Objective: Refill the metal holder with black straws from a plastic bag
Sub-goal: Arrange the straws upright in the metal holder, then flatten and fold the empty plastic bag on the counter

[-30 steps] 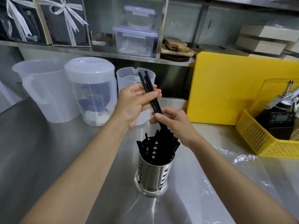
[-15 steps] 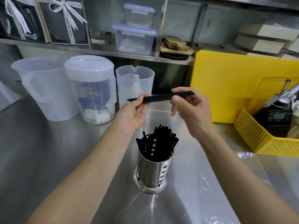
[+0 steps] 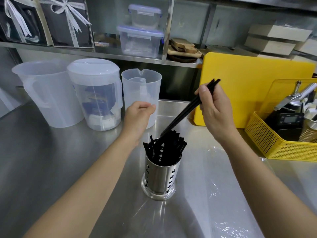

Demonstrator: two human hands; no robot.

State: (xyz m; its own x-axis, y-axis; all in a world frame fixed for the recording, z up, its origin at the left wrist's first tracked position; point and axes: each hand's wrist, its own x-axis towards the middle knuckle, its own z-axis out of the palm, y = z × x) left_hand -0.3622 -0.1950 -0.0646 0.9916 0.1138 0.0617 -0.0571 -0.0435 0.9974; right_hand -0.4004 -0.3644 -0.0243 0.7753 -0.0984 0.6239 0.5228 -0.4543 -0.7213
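A perforated metal holder (image 3: 160, 176) stands on the steel counter, packed with several black straws (image 3: 169, 148). My right hand (image 3: 215, 110) grips a few black straws (image 3: 186, 110) near their upper ends. They slant down to the left, and their lower tips reach the bundle in the holder. My left hand (image 3: 138, 114) hovers to the left above the holder, fingers loosely curled, holding nothing. A clear plastic bag (image 3: 223, 194) lies flat on the counter under and to the right of the holder.
Three translucent pitchers (image 3: 96, 93) stand behind the holder at the left. A yellow cutting board (image 3: 248, 86) leans at the back right, with a yellow basket (image 3: 267, 145) of tools in front of it. A shelf with lidded boxes (image 3: 140, 40) runs overhead.
My left hand let go of the straws, which both hands held level. My right hand tilted them and lowered their tips into the holder.
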